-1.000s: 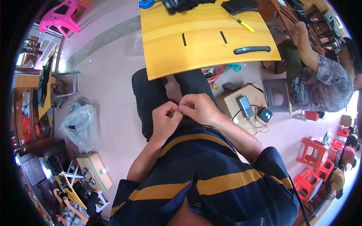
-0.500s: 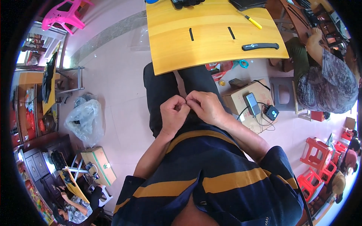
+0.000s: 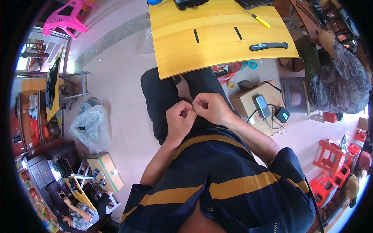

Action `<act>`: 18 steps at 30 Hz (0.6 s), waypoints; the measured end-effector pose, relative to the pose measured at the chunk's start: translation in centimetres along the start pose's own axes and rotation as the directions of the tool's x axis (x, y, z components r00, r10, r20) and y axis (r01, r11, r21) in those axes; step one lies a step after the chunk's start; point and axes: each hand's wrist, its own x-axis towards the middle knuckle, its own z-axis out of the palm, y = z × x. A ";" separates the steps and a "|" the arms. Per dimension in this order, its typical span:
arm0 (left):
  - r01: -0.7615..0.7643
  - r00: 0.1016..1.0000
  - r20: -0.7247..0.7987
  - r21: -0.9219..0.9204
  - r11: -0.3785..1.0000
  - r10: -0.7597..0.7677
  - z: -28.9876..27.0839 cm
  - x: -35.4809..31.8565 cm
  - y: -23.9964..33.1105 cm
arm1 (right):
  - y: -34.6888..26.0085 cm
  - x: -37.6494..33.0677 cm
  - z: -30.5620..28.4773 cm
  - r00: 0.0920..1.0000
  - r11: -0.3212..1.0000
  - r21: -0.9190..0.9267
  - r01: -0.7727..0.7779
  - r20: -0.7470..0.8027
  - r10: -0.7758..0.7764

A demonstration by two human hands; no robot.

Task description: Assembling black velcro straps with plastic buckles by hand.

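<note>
Above my lap, my left hand (image 3: 180, 119) and my right hand (image 3: 211, 108) meet at the fingertips. Both are closed, thumb pinched to forefinger. Whatever sits between the fingertips, if anything, is too small to make out. Beyond my knees stands a yellow wooden table (image 3: 175, 56). On it lie two short black strips, a left one (image 3: 196, 35) and a right one (image 3: 238, 33). A black strap (image 3: 269, 46) with a light mark rests near the right edge. Behind that is a yellow-handled tool (image 3: 261, 20) with a thin shaft.
Black items (image 3: 190, 4) lie at the table's far edge. To my right, a cardboard box (image 3: 248, 103) carries a power bank (image 3: 262, 105) and cables. A seated person (image 3: 338, 81) is at the right. A clear plastic bag (image 3: 91, 126) lies on the floor at left.
My hands stay pinched together in nearly the same place. My left knee has shifted slightly outward. The seated person at right has moved an arm a little.
</note>
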 end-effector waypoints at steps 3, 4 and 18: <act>0.013 1.000 0.008 -0.025 1.000 -0.013 0.0 0.0 -0.5 | -0.1 -0.1 0.1 1.000 1.000 -0.023 -0.001 -0.006 0.000; 0.014 1.000 0.008 -0.024 1.000 -0.013 0.1 0.1 -0.6 | -0.2 -0.2 0.1 0.999 0.998 -0.061 0.027 -0.018 -0.028; 0.276 0.961 0.102 -0.251 0.928 -0.259 -0.1 0.6 -1.7 | 0.3 0.1 -0.5 0.969 0.906 -0.349 0.239 0.023 -0.247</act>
